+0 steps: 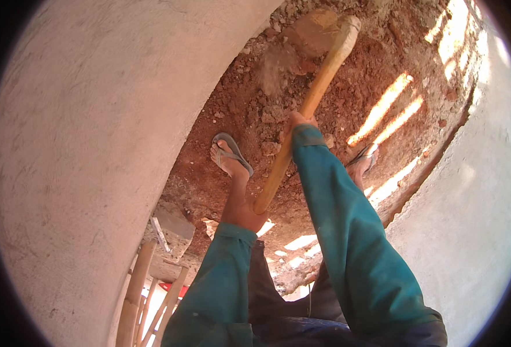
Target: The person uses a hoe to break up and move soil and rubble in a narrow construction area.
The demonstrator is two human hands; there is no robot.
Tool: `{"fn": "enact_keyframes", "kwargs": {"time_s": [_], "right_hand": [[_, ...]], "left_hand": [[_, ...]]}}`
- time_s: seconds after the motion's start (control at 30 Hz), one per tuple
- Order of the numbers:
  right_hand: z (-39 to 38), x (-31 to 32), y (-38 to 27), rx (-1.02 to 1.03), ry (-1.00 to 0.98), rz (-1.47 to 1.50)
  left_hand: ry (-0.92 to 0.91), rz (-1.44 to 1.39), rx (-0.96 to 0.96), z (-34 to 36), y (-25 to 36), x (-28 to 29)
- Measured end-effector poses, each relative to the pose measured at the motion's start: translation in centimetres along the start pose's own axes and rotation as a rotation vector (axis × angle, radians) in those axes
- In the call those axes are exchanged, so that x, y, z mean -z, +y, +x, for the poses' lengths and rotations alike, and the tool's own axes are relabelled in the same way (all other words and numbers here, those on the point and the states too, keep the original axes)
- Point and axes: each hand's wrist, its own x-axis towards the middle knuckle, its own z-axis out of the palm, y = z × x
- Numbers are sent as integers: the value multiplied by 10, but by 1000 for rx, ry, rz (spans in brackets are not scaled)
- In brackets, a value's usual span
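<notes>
A wooden handle point(278, 165) runs aslant from just below the centre of the frame to the upper right of centre, where its thick, pale end lies over the reddish soil point(238, 107). What is fixed at that end blends with the dirt and cannot be told clearly. The left hand point(246, 214) is closed around the handle's lower end, just below the middle of the frame; the right hand point(300, 120) grips it farther up, near the centre. Both sleeves are green and come in from the lower edge.

The loose, lumpy soil forms a strip bounded on two sides. A pale wall point(87, 150) fills the left of the frame, its edge slanting from top centre to lower left. A grey wall point(463, 225) closes off the right, with a dark, curving gap along its foot. The handle's upper end is well apart from both walls, with open soil on either side of it.

The left sandal point(235, 153) stands near the pale wall's edge, left of the handle; the right sandal point(368, 156) stands to the right, partly behind the right forearm, nearer the grey wall. Streaks of sunlight cross the soil at right. At lower left, wooden poles point(135, 289) stand tight against the pale wall's edge.
</notes>
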Motion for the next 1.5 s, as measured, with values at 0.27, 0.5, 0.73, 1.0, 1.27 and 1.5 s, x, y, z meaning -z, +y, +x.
{"fn": "enact_keyframes", "kwargs": {"time_s": [0.27,0.5,0.73,1.0,1.27,1.5], "right_hand": [[11,35,-8,-15,-32,-105],[14,32,-11,72,-147,-10],[26,53,-47,99,-244,103],[-22,149,-15,-42,-250,49],[-103,297,-37,-116,-310,297],[-79,375,-227,523,-319,477]], "left_hand": [[-114,-79,183,-16,-4,-59],[-86,-127,172,-18,-5,-54],[-81,-87,182,-22,37,-59],[-77,-24,234,-130,79,-133],[-165,-1,325,-232,161,-201],[-61,-90,-403,-68,228,-205]]}}
